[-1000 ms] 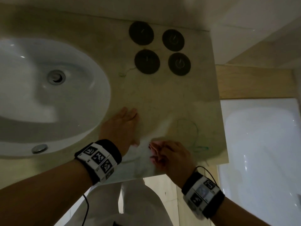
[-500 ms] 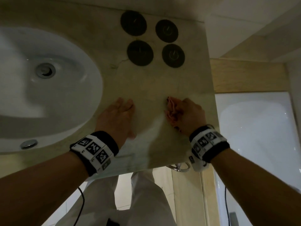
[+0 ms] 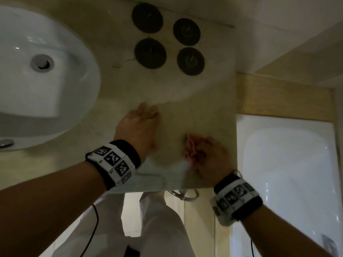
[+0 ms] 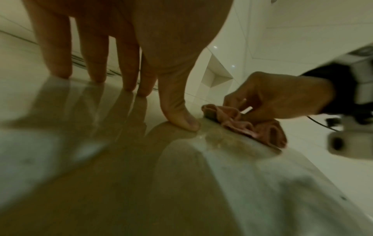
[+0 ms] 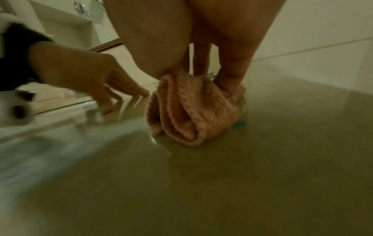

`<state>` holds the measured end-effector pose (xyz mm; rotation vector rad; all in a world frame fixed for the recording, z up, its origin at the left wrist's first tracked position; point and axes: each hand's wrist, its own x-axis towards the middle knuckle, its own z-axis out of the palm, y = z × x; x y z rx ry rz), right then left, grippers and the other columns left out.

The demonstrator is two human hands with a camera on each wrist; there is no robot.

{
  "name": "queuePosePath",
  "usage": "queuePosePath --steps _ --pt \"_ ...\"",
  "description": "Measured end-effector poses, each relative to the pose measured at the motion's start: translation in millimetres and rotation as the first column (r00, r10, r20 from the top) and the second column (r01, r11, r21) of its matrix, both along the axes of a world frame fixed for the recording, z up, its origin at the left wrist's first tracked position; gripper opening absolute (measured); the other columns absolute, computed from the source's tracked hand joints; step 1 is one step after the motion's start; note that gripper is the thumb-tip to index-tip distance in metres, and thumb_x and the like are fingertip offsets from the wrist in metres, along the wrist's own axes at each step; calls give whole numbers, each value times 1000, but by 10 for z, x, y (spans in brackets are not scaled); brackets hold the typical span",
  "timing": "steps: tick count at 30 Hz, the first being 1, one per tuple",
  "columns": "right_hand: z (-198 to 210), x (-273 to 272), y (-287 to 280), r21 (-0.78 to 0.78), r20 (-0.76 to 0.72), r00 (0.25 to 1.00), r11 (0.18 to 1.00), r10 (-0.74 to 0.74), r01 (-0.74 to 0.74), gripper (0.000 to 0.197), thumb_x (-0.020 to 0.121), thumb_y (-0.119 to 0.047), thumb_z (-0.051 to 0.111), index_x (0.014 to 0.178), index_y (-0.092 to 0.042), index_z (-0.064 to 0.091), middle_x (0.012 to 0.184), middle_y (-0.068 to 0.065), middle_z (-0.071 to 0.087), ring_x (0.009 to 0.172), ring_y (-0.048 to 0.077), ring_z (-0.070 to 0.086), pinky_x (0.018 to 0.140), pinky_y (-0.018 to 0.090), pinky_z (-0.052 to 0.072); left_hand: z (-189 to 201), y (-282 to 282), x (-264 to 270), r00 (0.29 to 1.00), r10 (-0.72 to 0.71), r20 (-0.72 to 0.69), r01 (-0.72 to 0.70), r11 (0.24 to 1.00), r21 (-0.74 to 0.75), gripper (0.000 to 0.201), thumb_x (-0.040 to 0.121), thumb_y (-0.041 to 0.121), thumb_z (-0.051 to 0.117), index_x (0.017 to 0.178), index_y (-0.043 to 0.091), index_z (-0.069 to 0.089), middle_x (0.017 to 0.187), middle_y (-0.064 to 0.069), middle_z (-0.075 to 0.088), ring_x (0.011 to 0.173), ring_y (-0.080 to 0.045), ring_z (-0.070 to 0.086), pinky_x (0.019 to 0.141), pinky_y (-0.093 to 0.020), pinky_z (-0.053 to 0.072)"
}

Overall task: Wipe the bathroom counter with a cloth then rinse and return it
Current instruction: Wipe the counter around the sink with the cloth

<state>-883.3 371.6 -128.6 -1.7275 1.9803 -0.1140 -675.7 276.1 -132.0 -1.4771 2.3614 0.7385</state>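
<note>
on counter (image 3: 194,93), cloth (image 3: 191,147) under right hand (image 3: 211,158)

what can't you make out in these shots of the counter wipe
- Right hand fingertips: head view, hidden under the bunched pink cloth.
- Counter under the cloth: right wrist view, covered by it.
- Markings on the four dark discs: head view, too small and blurred.
- Sink: head view, cut off by the left edge; no tap visible.
- Left hand palm contact: left wrist view shows only fingertips touching.
</note>
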Motion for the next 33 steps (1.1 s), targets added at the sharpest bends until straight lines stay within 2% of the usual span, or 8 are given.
queuePosePath --steps 5,8,12,15,20,23,29,33 --pt "8 -428 -554 -29 -87 996 1000 -14 12 14 84 -22 65 96 -18 72 97 3 60 83 23 57 70 21 38 -17 49 -108 997 62 40 -60 997 -43 102 55 51 81 142 30 30 152 2 38 140 -27 35 99 -45 45" --pt "-61 -541 -579 -46 -64 997 998 44 -47 23 82 -32 58 93 -16 71 100 6 62 83 28 59 73 31 48 -9 72 -142 997 27 66 -21 995 -99 94 53 47 83 133 27 40 140 7 49 137 -28 40 92 -46 49" --pt "-143 -566 -149 -71 29 996 994 88 -85 41 75 -50 49 74 -15 70 96 1 67 75 22 60 70 27 48 58 88 -189 996 34 87 -25 994 -107 90 54 43 84 132 24 42 138 4 52 137 -30 41 90 -48 50" --pt "-184 -583 362 -100 84 988 988 126 -117 27 79 -42 66 68 -18 69 98 -3 72 86 19 65 81 33 52 89 69 -210 994 18 106 -10 997 -77 93 54 43 87 133 23 42 142 2 49 138 -31 39 89 -50 51" --pt "-106 -586 805 -184 122 970 966 208 -184 19 67 -19 83 66 -18 64 91 -6 69 81 16 64 80 11 43 128 56 -243 990 22 140 -18 999 -31 99 57 43 86 141 23 38 152 3 38 143 -28 31 95 -49 47" --pt "-177 -756 582 -145 84 991 985 109 -96 21 75 -39 74 75 -19 69 95 -3 71 79 20 65 73 26 54 135 53 -234 991 32 129 -29 999 -27 101 54 45 87 141 26 38 153 4 37 142 -28 32 96 -51 47" --pt "-64 -844 100 -147 -44 999 989 -31 25 58 77 -55 34 91 -10 67 89 9 60 67 30 58 61 25 35 59 31 -187 992 47 116 -48 999 7 105 52 47 87 141 31 34 158 8 27 145 -27 24 98 -54 43" --pt "-62 -689 286 -75 -106 983 987 -152 144 55 84 -61 45 121 -23 60 96 3 58 75 28 61 66 28 43 32 33 -175 993 67 95 -68 998 11 102 54 44 87 141 30 35 159 10 23 147 -25 20 103 -51 39"
